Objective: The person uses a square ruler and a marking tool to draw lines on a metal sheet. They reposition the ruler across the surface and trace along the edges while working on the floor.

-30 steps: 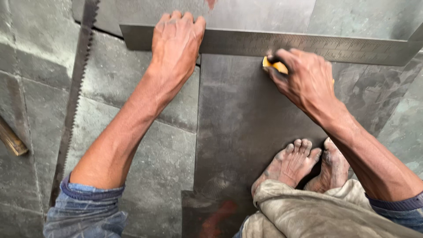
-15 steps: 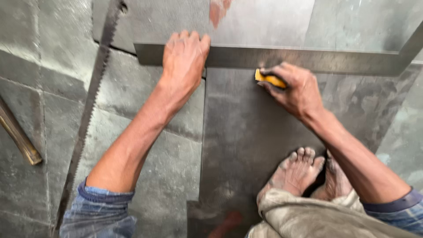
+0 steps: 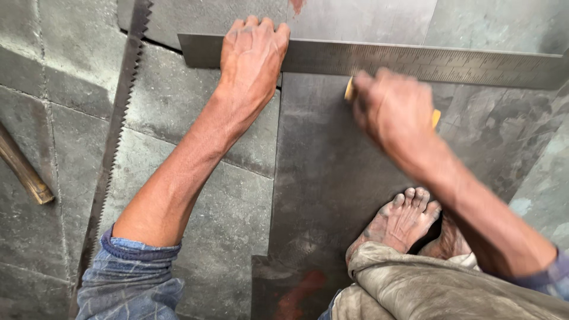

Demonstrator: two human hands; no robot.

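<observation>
Since the earlier frame, the right hand (image 3: 394,112) has travelled to the right along the lower edge of the metal straightedge (image 3: 450,62) and now appears motion-blurred; the left hand (image 3: 253,56) has kept its position, and the view has closed in slightly.

Current state:
- Left hand: palm flat, fingers spread over the top edge of the straightedge, pressing it onto the dark sheet (image 3: 332,178). It clamps by downward pressure only; the fingers do not wrap around anything.
- Right hand: closed around a yellow marking tool (image 3: 435,117), of which only the ends show past the knuckles. The tip is hidden, so contact with the sheet cannot be confirmed.
- Straightedge: lies across the top of the sheet, reaching to the right border of the view.

Likely faults:
1. Straightedge rotation. Pressure is applied near the left end only; side force from the stroking hand far to the right would probably swing the free end and skew the line.
2. Tool wander. A fast stroke may let the tip leave the guiding edge.
3. Body hazards. The bare foot (image 3: 403,219) rests on the sheet just below the working hand, and a saw blade (image 3: 112,148) lies teeth-out near the left forearm.
</observation>
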